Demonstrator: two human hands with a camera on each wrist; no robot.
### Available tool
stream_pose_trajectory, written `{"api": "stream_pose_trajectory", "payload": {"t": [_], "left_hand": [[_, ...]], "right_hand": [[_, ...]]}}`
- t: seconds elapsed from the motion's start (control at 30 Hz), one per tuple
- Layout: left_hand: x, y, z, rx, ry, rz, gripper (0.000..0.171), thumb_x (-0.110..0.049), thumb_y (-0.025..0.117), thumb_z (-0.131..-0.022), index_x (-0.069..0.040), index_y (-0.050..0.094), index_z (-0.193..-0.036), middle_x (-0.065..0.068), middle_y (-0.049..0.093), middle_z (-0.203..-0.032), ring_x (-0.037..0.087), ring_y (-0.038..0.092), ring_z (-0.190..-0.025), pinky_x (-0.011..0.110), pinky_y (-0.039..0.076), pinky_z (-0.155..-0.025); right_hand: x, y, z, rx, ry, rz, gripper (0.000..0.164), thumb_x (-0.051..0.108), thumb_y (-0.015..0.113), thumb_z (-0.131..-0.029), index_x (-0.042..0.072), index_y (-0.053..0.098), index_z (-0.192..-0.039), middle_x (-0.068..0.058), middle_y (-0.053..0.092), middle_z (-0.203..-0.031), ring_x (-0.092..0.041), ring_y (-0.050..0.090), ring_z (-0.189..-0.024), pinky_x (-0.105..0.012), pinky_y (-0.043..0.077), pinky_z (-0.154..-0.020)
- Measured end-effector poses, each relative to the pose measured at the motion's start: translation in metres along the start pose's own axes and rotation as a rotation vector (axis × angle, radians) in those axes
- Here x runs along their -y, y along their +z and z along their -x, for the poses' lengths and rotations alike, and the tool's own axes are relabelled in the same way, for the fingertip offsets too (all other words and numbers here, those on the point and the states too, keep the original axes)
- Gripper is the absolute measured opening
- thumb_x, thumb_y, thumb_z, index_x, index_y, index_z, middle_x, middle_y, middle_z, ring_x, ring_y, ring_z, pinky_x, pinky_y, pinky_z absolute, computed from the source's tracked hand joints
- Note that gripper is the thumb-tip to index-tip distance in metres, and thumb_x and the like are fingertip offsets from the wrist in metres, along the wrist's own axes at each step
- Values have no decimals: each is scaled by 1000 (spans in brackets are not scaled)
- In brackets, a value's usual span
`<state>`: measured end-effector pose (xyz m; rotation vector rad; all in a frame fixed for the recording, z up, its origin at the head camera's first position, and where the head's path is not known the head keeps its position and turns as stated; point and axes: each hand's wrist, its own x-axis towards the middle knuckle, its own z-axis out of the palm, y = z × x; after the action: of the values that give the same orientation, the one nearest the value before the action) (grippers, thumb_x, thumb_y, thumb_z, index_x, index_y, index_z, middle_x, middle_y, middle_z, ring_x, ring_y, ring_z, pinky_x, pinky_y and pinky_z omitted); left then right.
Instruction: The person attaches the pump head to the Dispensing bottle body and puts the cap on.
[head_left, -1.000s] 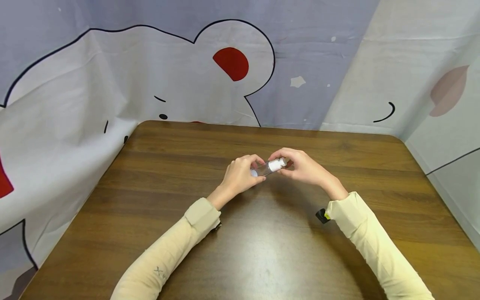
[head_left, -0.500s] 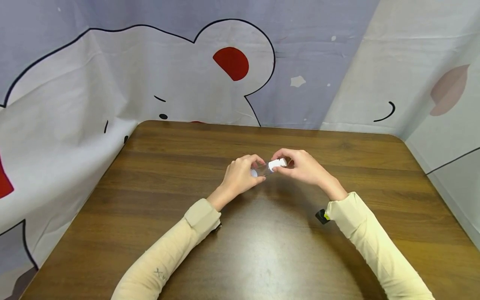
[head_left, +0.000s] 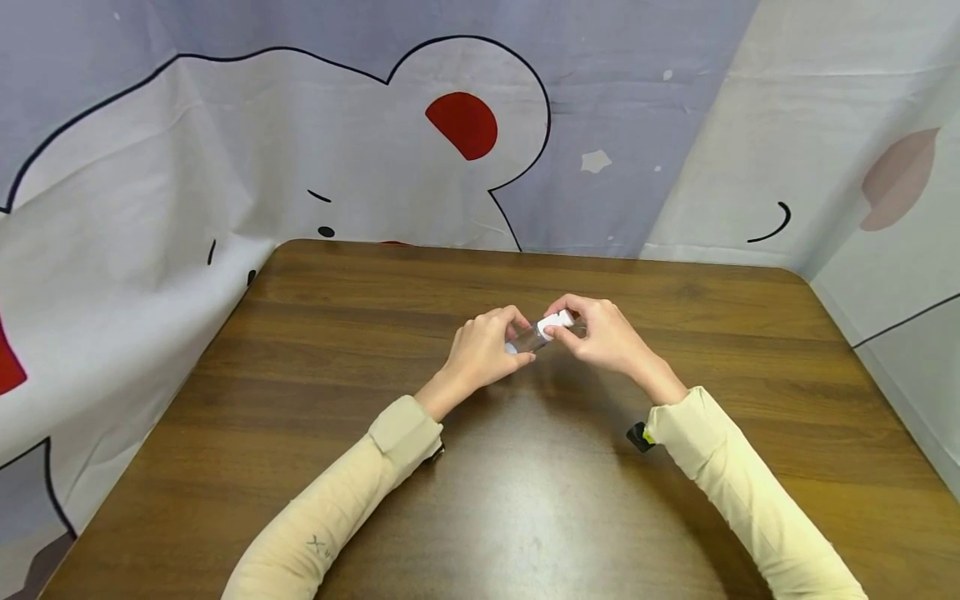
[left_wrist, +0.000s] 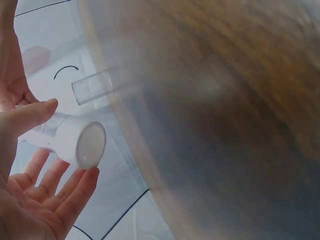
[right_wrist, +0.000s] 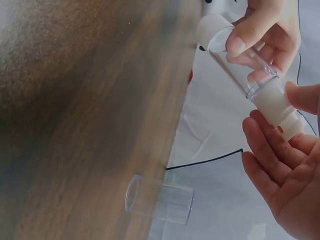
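A slim clear bottle (head_left: 529,338) hangs tilted above the table between the two hands. It has a white base (left_wrist: 91,145) at its left end and a white pump top (right_wrist: 275,105) at its right end. The left hand (head_left: 480,348) grips the clear body near the base, its thumb (right_wrist: 239,44) along the side. With thumb and fingers, the right hand (head_left: 611,337) pinches the white top. A clear cylindrical cap (right_wrist: 172,202), apart from the bottle, stands on the table in both wrist views; the right hand hides it in the head view.
The brown wooden table (head_left: 375,300) has rounded far corners. A printed curtain (head_left: 330,150) hangs behind it and along both sides. A small dark wrist device (head_left: 640,436) sits at the right cuff, and another shows under the left cuff.
The right thumb has come up onto the bottle's white top, and the right wrist has shifted a little to the left. The left hand keeps its grip with barely any motion.
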<state>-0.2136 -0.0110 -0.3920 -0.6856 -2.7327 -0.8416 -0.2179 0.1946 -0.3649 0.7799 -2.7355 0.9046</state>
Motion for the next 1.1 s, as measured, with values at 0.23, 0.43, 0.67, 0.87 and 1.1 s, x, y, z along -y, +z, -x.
{"api": "stream_pose_trajectory", "payload": {"t": [0.23,0.43,0.67,0.87,1.1], "left_hand": [[-3,0,0,62,-23,-34,39,-35,81,-73,-18,59,-99,-2,69,-90,14,66,-74,28,45,-54],[-6,0,-1,51,-19,-55,39,-34,82,-72,-17,58,-98,-2,69,-89,14,66,-73,30,45,-54],[-7,0,0,73,-7,-76,38,-32,81,-73,-16,58,-100,-1,68,-87,14,64,-69,29,45,-53],[-6,2,1,70,8,-82,39,-30,81,-73,-15,58,-100,-1,66,-83,12,59,-62,25,41,-50],[-7,2,2,48,33,-95,36,-24,80,-73,-13,58,-99,-3,59,-74,11,52,-55,24,37,-46]], "right_hand": [[0,3,0,-9,-11,4,14,22,69,-86,12,67,-95,-1,69,-80,-12,57,-67,-28,44,-63],[4,3,-1,-31,12,11,14,22,70,-86,10,69,-93,-2,69,-78,-10,55,-64,-25,43,-61],[7,3,-1,-13,69,6,15,24,70,-86,10,71,-91,-2,68,-73,-9,52,-59,-23,41,-57],[6,3,-1,-3,78,19,15,24,69,-86,10,71,-89,-1,66,-70,-8,51,-57,-22,40,-55],[10,5,-4,0,145,14,17,26,68,-86,10,72,-88,0,64,-67,-9,49,-56,-24,39,-54]]}}
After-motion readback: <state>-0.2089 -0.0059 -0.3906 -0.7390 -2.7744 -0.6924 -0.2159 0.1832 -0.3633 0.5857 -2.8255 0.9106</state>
